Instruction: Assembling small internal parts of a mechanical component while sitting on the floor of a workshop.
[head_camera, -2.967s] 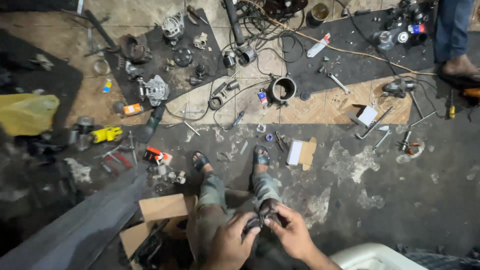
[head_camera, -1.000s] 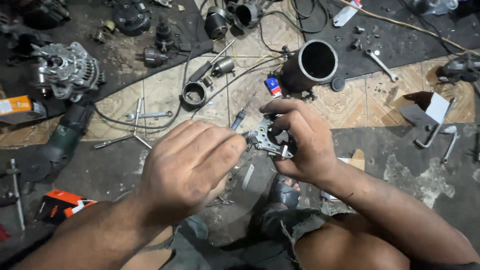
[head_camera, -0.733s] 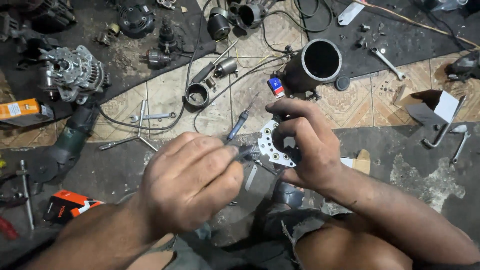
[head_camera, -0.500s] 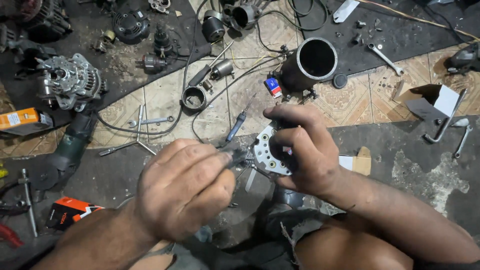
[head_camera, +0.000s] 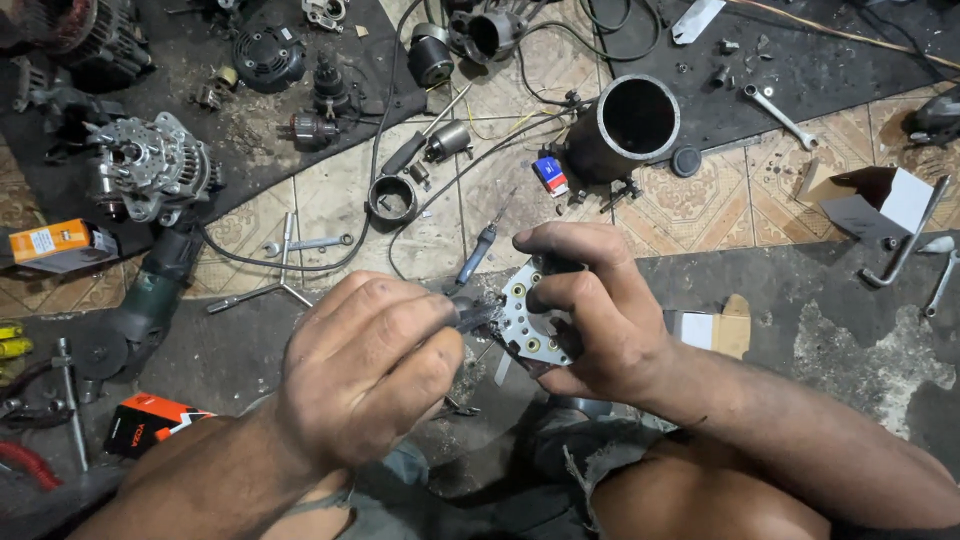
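My right hand (head_camera: 600, 310) grips a flat silvery metal plate (head_camera: 525, 322) with round brass-coloured studs, held upright over my knees. My left hand (head_camera: 365, 375) is closed around a dark, thin metal tool (head_camera: 478, 315) whose tip touches the plate's left edge. Most of the tool is hidden inside my fist. Both hands hover above the dirty floor, close together.
On the tiled floor lie a dark metal cylinder (head_camera: 625, 125), an alternator (head_camera: 150, 170), a green angle grinder (head_camera: 140, 315), a blue-handled screwdriver (head_camera: 478, 250), wrenches (head_camera: 300, 245), an orange box (head_camera: 60, 245), a cardboard box (head_camera: 865, 200) and cables.
Three seconds ago the camera stood far higher; it has since come in close. Over the last second my left hand shifted right and brought the tool's tip to the plate.
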